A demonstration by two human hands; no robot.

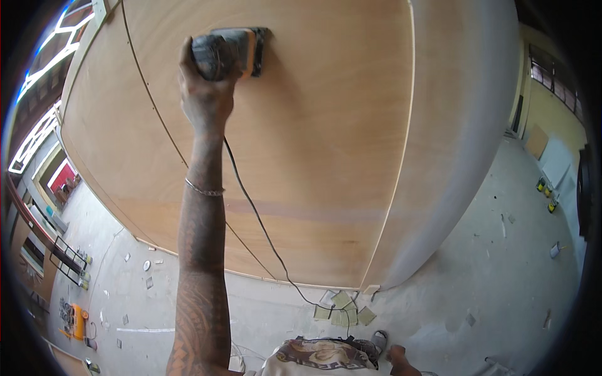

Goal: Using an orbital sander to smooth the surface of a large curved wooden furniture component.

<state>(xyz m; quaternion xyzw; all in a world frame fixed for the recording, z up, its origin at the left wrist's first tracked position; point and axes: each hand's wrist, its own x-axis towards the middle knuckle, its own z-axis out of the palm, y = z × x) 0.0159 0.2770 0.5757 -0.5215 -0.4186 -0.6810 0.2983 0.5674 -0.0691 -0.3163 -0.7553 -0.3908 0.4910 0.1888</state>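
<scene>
My left hand [208, 94] is wrapped round the dark, rounded body of an electric sander [246, 49]. The sander's flat rectangular pad lies against a large wood-veneer panel [326, 144], near its upper part. The arm is stretched out far ahead, with a bracelet at the wrist. From the sander a black cord [256, 210] hangs down across the panel toward the floor near my body. Low in the view, right of my torso, my right hand [399, 356] shows only in part, away from the panel, and its fingers cannot be made out.
A thin pale strip [401, 163] runs down the panel, with a greyish curved section to its right. Square sheets [343, 308] lie by the panel's foot, under the cord. Scraps litter the concrete floor [470, 276]. An orange machine [78, 321] stands at the left.
</scene>
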